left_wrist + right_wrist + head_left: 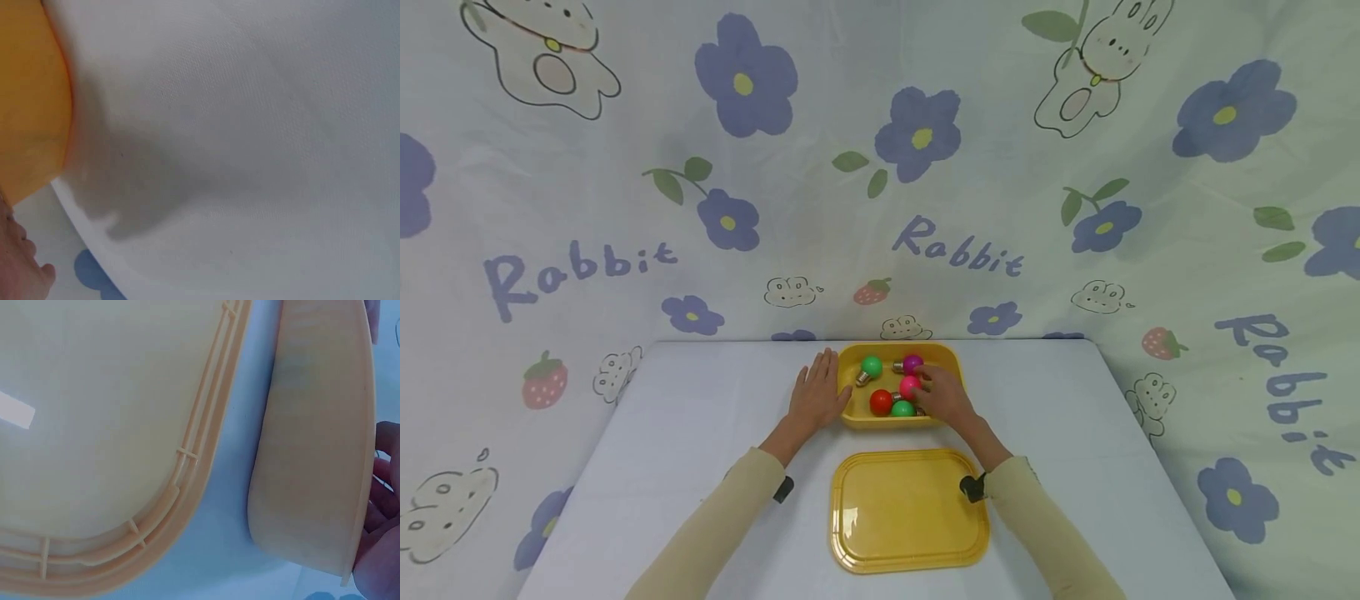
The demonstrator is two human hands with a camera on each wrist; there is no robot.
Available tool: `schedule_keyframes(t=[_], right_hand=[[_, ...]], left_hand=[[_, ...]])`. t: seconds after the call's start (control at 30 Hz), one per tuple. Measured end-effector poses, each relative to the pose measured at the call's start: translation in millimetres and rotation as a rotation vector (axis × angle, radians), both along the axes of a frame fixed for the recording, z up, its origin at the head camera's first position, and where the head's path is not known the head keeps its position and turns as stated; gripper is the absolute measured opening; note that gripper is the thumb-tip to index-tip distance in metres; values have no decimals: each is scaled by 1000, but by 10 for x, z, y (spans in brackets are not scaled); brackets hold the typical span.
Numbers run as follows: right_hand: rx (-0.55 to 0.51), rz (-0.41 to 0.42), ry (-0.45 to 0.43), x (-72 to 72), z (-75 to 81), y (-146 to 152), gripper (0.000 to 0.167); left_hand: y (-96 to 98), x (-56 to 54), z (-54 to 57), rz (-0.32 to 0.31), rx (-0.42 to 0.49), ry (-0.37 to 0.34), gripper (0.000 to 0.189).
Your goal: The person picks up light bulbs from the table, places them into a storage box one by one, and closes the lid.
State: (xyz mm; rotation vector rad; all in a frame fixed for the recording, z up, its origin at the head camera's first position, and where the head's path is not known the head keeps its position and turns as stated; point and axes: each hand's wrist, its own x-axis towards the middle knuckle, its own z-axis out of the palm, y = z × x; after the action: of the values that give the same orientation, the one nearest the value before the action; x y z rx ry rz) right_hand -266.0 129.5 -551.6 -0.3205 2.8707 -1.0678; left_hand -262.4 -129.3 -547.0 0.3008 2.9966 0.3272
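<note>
A yellow box (850, 421) holds several light bulbs with screw bases: a green bulb (872, 367), a purple bulb (913, 364), a pink bulb (910, 387), a red bulb (881, 402) and a second green bulb (903, 408). My left hand (812, 396) rests with straight fingers along the box's left side. Reaching over the right rim, my right hand (946, 395) has thumb and fingers about the pink bulb, close to the purple one. Whether they grip it is unclear. In the right wrist view, the box wall (312, 425) hides the bulbs and part of the fingers.
In front of the box lies a flat yellow lid (910, 510) with a raised rim, between the two forearms. Both stand on a white-covered table (700, 433). A patterned cloth (820, 208) hangs behind the table and at its sides.
</note>
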Motion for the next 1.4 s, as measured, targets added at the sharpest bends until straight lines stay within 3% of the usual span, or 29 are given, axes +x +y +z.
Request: schedule_keyframes(t=[0.23, 0.5, 0.8, 1.03, 1.23, 1.4], right_hand=[[-70, 49, 138, 77, 71, 105, 36], [-199, 56, 155, 244, 161, 260, 36], [-294, 74, 213, 551, 321, 500, 26], [-267, 61, 210, 828, 376, 598, 28], [-224, 59, 203, 1035, 311, 662, 29], [-198, 21, 144, 1150, 252, 712, 29]], left_hand=[[-4, 14, 6, 1, -13, 0, 77], [5, 22, 27, -2, -21, 10, 77], [11, 16, 1, -1, -18, 24, 77], [9, 27, 21, -2, -13, 24, 77], [-1, 51, 47, -2, -15, 31, 73], [-25, 110, 117, 8, 61, 32, 68]])
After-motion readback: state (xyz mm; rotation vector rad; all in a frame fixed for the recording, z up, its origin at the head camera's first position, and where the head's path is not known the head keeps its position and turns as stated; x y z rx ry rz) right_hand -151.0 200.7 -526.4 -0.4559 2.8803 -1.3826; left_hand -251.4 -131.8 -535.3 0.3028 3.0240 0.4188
